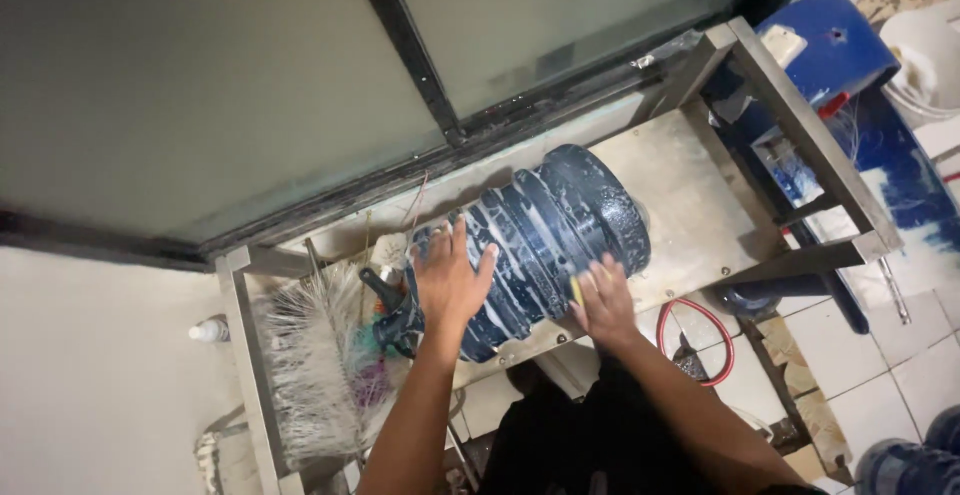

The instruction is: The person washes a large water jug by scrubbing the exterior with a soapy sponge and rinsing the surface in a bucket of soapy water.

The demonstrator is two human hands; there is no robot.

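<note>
The dark ribbed water jug (545, 235), lying on its side mid-frame with its long axis running lower left to upper right, is steadied by the flat, unclenched left hand (450, 280) near its neck (lower-left end), while a yellow sponge (577, 290) is gripped by the right hand (603, 300) against its lower side.

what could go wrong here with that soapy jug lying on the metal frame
The big blue jug lies on its side, streaked with suds, so it may roll or slip off the metal frame. The left hand only rests flat on it; the right hand presses something yellow at its edge, so neither truly grips.
</note>
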